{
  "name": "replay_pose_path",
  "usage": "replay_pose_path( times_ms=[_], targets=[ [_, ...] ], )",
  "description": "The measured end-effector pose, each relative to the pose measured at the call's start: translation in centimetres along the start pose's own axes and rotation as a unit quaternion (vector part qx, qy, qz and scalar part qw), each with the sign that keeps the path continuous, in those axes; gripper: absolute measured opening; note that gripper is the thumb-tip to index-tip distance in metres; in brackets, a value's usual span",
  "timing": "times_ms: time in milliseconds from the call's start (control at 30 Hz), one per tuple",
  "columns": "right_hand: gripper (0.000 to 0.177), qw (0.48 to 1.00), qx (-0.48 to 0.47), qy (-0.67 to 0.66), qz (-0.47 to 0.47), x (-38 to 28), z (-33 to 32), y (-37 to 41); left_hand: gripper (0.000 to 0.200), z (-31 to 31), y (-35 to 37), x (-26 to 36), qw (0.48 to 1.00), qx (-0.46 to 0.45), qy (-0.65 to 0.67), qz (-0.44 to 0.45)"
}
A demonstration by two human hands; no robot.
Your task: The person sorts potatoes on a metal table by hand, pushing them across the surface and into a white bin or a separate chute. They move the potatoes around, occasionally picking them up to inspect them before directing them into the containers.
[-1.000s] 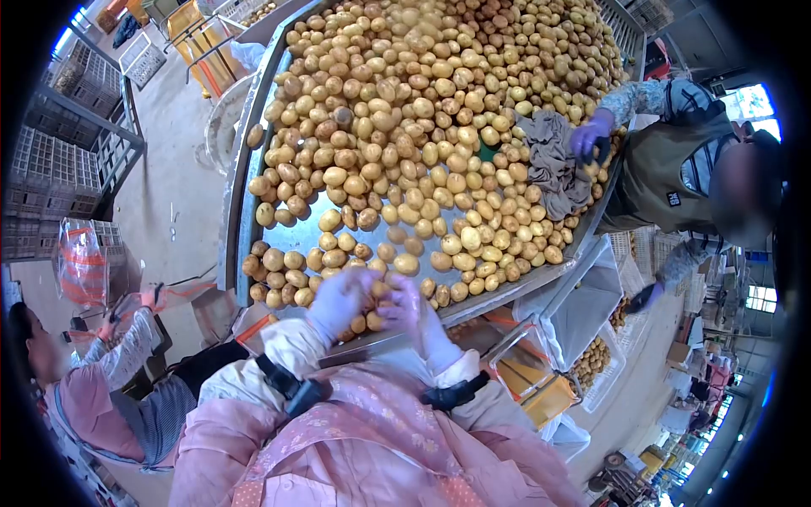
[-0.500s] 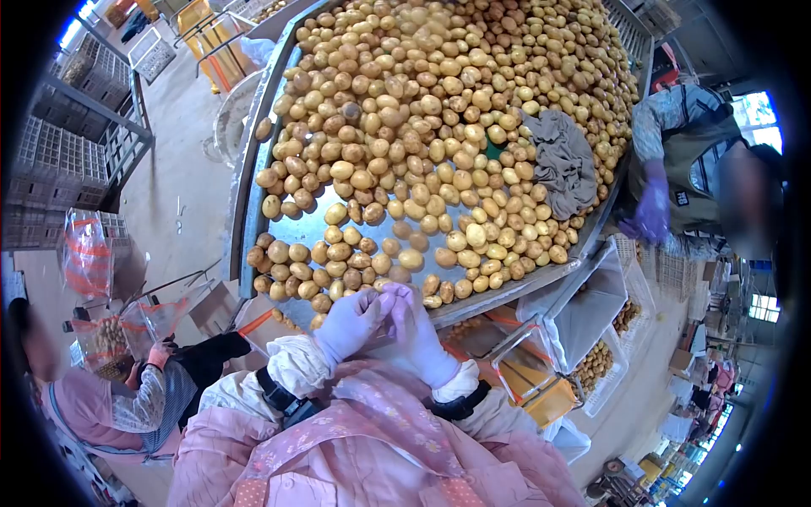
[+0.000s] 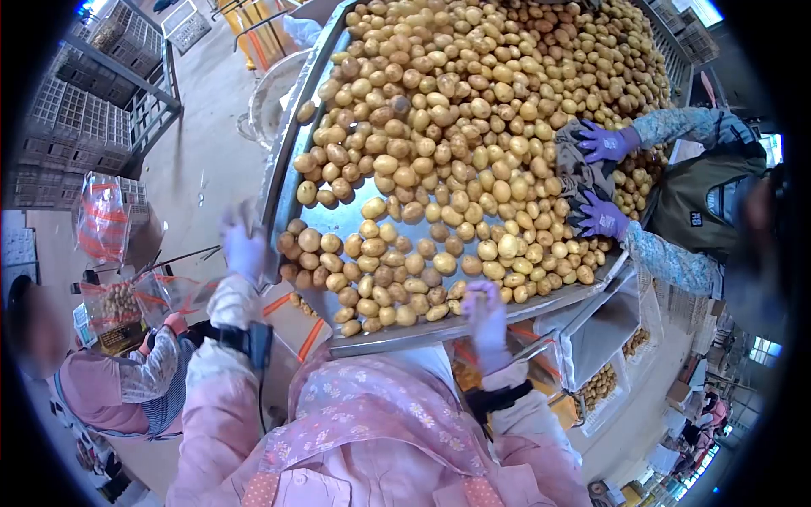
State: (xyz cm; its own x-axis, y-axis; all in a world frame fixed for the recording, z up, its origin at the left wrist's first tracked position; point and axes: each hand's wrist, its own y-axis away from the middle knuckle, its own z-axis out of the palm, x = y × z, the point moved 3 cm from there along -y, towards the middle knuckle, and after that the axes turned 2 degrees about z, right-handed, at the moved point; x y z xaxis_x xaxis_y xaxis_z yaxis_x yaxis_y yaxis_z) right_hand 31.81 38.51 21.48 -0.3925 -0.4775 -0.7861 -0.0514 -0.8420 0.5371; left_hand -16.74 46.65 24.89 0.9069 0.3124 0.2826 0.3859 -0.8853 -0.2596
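Many yellow-brown potatoes cover a metal sorting table. My left hand, in a pale purple glove, is raised just outside the table's left edge, fingers spread and a little blurred, holding nothing. Over the table's near edge is my right hand, gloved alike, its fingers bent close to the nearest potatoes; whether anything is between them is hard to see. A grey-brown cloth lies on the potatoes at the right.
A co-worker's two purple-gloved hands press on the cloth from the right. Another person sits at lower left beside bagged potatoes. Stacked crates stand at far left. White-lined bins sit below the near right edge.
My hands, together before, have moved apart, the left one out to the left and the right one rightward. The co-worker's hands have come onto the cloth. The view has shifted.
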Motion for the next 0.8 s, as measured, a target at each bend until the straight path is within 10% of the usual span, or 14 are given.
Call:
replay_pose_path(
  times_ms=[100,133,200,267,367,433,467,533,600,733,800],
  targets=[
    [0.029,0.875,0.083,0.427,-0.213,-2.8,-1.0,-4.4,0.059,2.7,0.6,-0.9,0.989,-0.109,0.092,-0.03],
    [0.036,0.772,0.081,0.532,-0.338,-2.9,0.3,-5.2,0.056,3.4,2.8,1.9,0.986,-0.102,0.124,0.049],
    [0.05,0.65,0.058,0.673,-0.349,-0.8,5.7,-6.0,0.047,2.7,6.3,10.3,0.898,-0.399,-0.011,0.188],
    [0.054,0.573,0.008,0.759,-0.309,-0.2,11.4,-3.3,0.057,3.2,13.2,12.4,0.842,-0.318,0.059,0.432],
    [0.05,0.517,-0.294,0.726,-0.345,1.3,8.8,-1.7,0.054,1.8,12.9,8.7,0.843,-0.32,0.156,0.404],
    [0.051,0.509,-0.311,0.788,-0.154,-6.6,9.2,-7.0,0.047,1.5,10.0,6.0,0.839,-0.362,0.163,0.372],
    [0.052,0.499,-0.311,0.806,-0.059,-9.1,9.5,-10.4,0.041,0.7,7.3,5.5,0.827,-0.419,0.165,0.337],
    [0.059,0.537,0.034,0.731,-0.419,-10.5,8.6,-16.9,0.037,-0.4,0.3,8.6,0.893,-0.288,0.169,0.302],
    [0.061,0.698,-0.022,0.606,-0.381,-13.0,14.5,-23.0,0.031,2.8,-4.2,10.2,0.947,-0.134,0.158,0.245],
    [0.065,0.603,-0.018,0.713,-0.357,-6.8,21.6,-19.7,0.043,8.6,-10.5,17.0,0.938,-0.089,0.32,0.096],
    [0.062,0.521,-0.189,0.78,-0.29,-3.3,19.1,-14.7,0.051,11.5,-7.8,19.2,0.96,-0.132,0.116,0.217]
  ],
)
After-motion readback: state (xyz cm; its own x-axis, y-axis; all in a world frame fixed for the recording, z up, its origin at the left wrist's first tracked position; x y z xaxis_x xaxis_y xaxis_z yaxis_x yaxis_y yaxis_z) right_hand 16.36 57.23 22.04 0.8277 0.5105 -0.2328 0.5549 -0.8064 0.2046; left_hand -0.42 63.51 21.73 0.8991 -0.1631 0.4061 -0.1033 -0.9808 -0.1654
